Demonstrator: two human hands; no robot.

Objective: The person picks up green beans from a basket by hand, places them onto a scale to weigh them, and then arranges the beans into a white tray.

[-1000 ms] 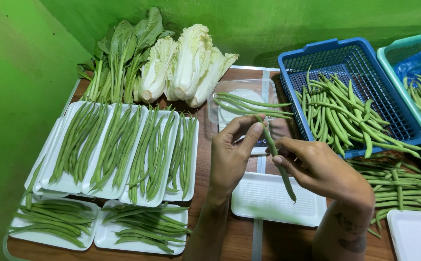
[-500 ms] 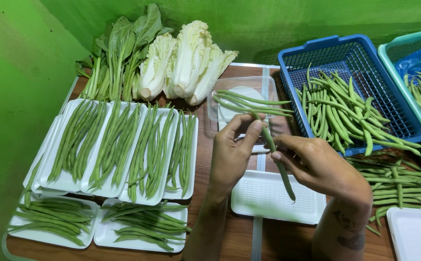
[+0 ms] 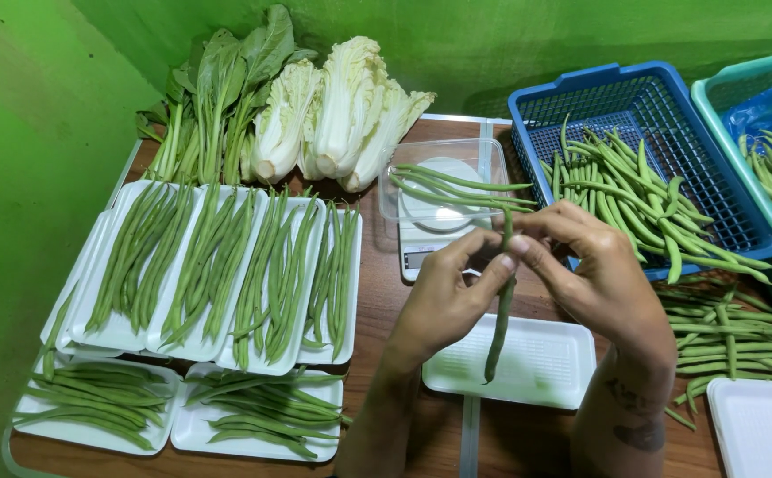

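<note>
Both hands hold one long green bean (image 3: 499, 323) upright over an empty white foam tray (image 3: 536, 363). My left hand (image 3: 446, 296) pinches the bean near its top from the left. My right hand (image 3: 591, 274) grips the same upper end from the right, fingertips meeting the left ones. The bean's lower end hangs just above the tray. Behind the hands a clear container with a few beans (image 3: 457, 184) rests on a small white scale (image 3: 421, 250).
Several white trays filled with beans (image 3: 218, 265) cover the table's left half. Leafy greens (image 3: 218, 97) and napa cabbages (image 3: 342, 111) lie at the back. A blue basket (image 3: 643, 106) of beans, a teal basket (image 3: 740, 97), loose beans (image 3: 722, 327) and another empty tray (image 3: 762, 425) are on the right.
The bean has turned from a slant to nearly upright. Both hands have drawn a little closer together around its top end.
</note>
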